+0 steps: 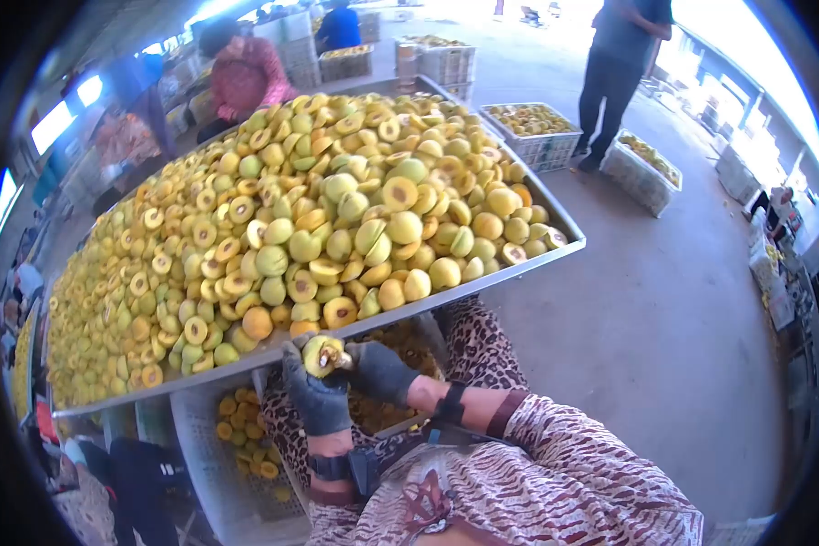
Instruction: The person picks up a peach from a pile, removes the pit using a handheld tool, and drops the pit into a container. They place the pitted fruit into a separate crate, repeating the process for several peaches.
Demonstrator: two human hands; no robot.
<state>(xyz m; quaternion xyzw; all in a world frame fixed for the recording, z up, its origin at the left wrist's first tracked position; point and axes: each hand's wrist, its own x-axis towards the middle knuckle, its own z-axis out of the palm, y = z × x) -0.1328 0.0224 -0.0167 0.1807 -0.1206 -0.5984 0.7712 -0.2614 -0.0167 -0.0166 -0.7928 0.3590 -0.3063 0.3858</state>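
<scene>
Background: crates, bystanders, concrete-look floor.
Upper right: person in dark clothes [614, 64] standing, head out of frame; slatted crate [544, 153] at their feet, second crate [642, 187] just beside, slightly tilted in view, both loaded with yellow fruit. Top center: crate stack [441, 68], filled at top; person in blue [339, 29] behind a low filled crate [346, 67]. Upper left: person in pink-red patterned top [246, 77], head down; bright windows [53, 127] beyond. Far right: more crates [772, 287] along the side, contents too small to tell. Grey floor [610, 346] between.
</scene>
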